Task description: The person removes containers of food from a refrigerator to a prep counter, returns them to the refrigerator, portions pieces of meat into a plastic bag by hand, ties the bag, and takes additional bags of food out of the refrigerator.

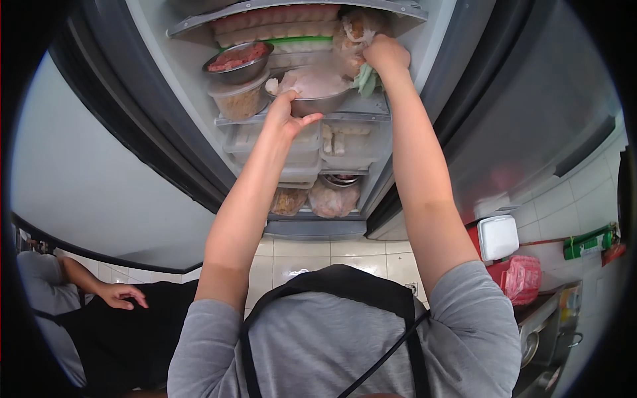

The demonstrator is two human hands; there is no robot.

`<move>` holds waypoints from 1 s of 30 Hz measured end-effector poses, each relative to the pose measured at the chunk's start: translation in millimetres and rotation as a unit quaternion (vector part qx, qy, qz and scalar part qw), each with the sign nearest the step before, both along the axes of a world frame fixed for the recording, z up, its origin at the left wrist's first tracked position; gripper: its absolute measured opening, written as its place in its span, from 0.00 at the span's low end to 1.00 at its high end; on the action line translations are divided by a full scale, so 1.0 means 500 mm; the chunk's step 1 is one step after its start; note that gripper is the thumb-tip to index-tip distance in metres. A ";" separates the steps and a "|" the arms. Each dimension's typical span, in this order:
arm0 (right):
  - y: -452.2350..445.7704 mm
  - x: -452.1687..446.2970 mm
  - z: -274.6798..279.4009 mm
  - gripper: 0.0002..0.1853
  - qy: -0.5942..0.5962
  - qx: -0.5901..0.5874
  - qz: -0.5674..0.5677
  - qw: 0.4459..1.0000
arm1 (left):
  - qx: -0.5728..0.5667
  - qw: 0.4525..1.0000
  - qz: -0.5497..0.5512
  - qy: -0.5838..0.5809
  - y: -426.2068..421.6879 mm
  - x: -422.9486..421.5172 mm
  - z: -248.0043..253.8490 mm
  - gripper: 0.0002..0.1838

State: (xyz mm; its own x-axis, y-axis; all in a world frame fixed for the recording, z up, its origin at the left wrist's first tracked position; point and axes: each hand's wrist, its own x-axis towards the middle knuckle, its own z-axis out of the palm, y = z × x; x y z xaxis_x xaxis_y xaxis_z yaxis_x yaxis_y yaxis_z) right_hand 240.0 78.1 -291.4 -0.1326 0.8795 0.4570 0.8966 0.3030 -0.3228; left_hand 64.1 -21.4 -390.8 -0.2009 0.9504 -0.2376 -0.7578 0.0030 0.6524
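The metal bowl [320, 105], upper centre, wider left to right, lies up and right of the nearer left hand [292, 114], its fingers spread against it; the right hand [388, 56] curls at the bag [355, 33], upper right; whether either grips, I cannot tell.

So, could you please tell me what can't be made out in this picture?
All in the head view:
- Right hand: fingertips and exact grip, hidden by the hand itself.
- Left hand: some fingers, hidden by the hand and the metal bowl.
- Lower plastic bag: its contents, blurred by cloudy plastic.
- Co-worker: partly cut off by the dark lens border.
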 end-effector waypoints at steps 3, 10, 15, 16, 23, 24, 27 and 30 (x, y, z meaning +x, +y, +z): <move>0.051 0.001 -0.036 0.22 0.092 0.031 -0.008 0.995 | -0.005 1.000 0.010 -0.008 -0.002 0.002 0.002 0.24; 0.007 -0.007 -0.021 0.18 0.392 0.235 0.042 0.888 | 0.015 1.000 0.005 -0.015 0.010 -0.011 -0.016 0.30; -0.085 0.031 0.038 0.13 0.404 0.204 0.048 0.890 | -0.013 0.997 0.075 -0.007 0.013 0.019 -0.006 0.24; -0.111 0.045 0.041 0.12 0.461 0.185 0.098 0.862 | -0.005 0.997 0.081 -0.002 0.017 0.020 -0.008 0.25; -0.249 0.168 0.007 0.08 0.632 0.109 0.254 0.724 | 0.013 0.997 0.079 -0.014 0.015 0.016 -0.025 0.27; -0.265 0.188 0.000 0.08 0.631 0.079 0.252 0.730 | 0.039 0.997 0.062 -0.016 0.008 0.016 -0.023 0.29; -0.310 0.239 -0.013 0.09 0.631 0.034 0.258 0.731 | 0.084 0.996 0.035 -0.015 -0.020 0.023 -0.013 0.34; -0.325 0.317 -0.049 0.10 0.575 -0.053 0.261 0.773 | 0.073 0.995 0.066 0.021 -0.051 0.043 -0.027 0.39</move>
State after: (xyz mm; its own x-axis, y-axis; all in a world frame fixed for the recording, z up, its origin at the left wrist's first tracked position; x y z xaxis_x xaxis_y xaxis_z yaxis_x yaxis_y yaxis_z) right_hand 398.3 -84.2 -316.0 -0.0404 0.8839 0.4660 -0.2381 0.4444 -0.8636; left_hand 85.4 -47.0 -404.3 -0.3328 0.9389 -0.0882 -0.7180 -0.1916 0.6692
